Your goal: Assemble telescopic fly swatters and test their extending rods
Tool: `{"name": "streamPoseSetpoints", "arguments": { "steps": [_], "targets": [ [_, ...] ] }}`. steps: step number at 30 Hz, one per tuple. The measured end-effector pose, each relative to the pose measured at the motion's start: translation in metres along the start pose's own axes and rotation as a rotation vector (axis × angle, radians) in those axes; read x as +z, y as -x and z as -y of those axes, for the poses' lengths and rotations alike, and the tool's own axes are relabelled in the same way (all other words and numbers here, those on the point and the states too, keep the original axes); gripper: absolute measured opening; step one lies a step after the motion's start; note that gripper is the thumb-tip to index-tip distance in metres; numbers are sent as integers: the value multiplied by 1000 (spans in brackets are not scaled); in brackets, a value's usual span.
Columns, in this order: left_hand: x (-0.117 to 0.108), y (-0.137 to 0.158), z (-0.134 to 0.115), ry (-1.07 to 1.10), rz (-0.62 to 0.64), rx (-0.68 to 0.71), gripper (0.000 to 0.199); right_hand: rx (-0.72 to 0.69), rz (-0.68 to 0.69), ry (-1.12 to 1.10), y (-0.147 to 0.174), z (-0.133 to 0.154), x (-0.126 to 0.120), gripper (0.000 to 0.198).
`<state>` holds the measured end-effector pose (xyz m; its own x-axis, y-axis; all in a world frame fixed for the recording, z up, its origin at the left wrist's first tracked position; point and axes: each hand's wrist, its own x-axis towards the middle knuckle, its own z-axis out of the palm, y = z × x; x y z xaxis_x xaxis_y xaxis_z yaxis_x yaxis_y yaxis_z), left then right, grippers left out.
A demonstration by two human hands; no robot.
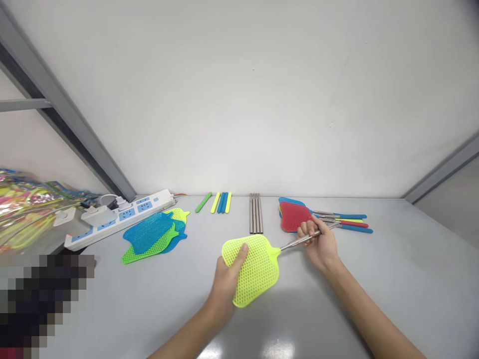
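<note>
A yellow-green perforated fly swatter head (256, 269) is gripped along its left side by my left hand (227, 279), thumb on top. From its neck a thin metal telescopic rod (299, 242) runs up to the right. My right hand (320, 242) is closed around that rod with the fingers wrapped over it. The rod's far end shows bare metal, with no coloured grip on it. Just behind my right hand lies a pile of fly swatters with a red head (295, 217) on top and coloured handles (355, 224) pointing right.
Several metal rods (256, 213) lie side by side at the back middle. Coloured handle sleeves (223, 203) lie left of them, a green one (203, 202) at an angle. Loose swatter heads (149, 233) are stacked beside a white power strip (127, 214). Plastic-wrapped items (26, 209) sit far left.
</note>
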<state>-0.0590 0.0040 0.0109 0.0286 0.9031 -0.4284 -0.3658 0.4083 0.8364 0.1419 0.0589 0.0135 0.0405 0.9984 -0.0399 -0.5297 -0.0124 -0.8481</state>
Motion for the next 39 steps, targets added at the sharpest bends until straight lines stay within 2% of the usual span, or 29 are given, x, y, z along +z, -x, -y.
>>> {"name": "streamPoseSetpoints", "arguments": {
  "steps": [1, 3, 8, 13, 16, 29, 39],
  "targets": [
    [2, 2, 6, -9, 21, 13, 35, -70, -53, -43, 1, -2, 1, 43],
    [6, 6, 16, -16, 3, 39, 36, -124, -97, -113, 3, -4, 4, 44],
    [8, 8, 20, -13, -1, 23, 41, -81, -132, -336, 11, -5, 7, 43],
    [7, 9, 21, -40, -120, -2, 42, -25, -188, -592, 16, -11, 7, 40],
    [6, 9, 22, -23, -117, -6, 43, 2, -202, -689, 17, -14, 9, 39],
    [2, 7, 27, -164, -139, 32, 42, 27, -287, -755, 17, -23, 9, 35],
    [4, 9, 22, -210, -92, 99, 41, 103, -400, -816, 16, -29, 7, 33]
  ]
}}
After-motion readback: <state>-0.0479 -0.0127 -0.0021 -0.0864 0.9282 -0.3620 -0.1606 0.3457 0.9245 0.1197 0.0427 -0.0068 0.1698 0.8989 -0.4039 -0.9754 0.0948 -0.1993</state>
